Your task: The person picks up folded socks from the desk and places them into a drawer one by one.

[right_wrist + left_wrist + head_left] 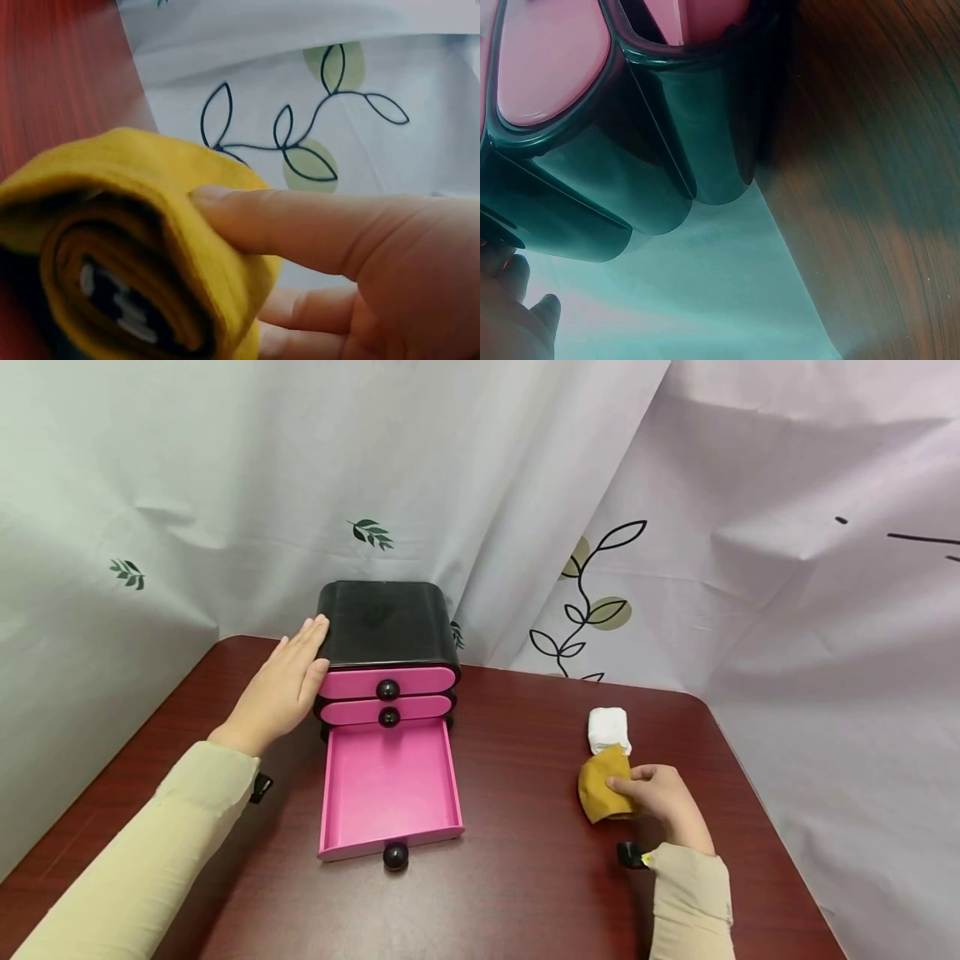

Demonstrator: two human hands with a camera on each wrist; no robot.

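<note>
A small black drawer cabinet (382, 622) with pink drawer fronts stands at the back of the table. Its bottom drawer (393, 789) is pulled out and holds nothing. My left hand (281, 685) rests against the cabinet's left side, fingers straight; in the left wrist view only some fingertips (544, 311) show beside the black casing (705, 127). Over at the right, my right hand (663, 793) pinches a rolled-up yellow sock (600, 785) between thumb and fingers. The right wrist view shows the roll's open end, with white marks on dark fabric inside.
Just behind the yellow sock lies a folded white cloth item (607, 729). The brown table (517, 827) ends at a white curtain (510, 510) with leaf prints. The open drawer juts toward the front, its round black knob (395, 857) foremost.
</note>
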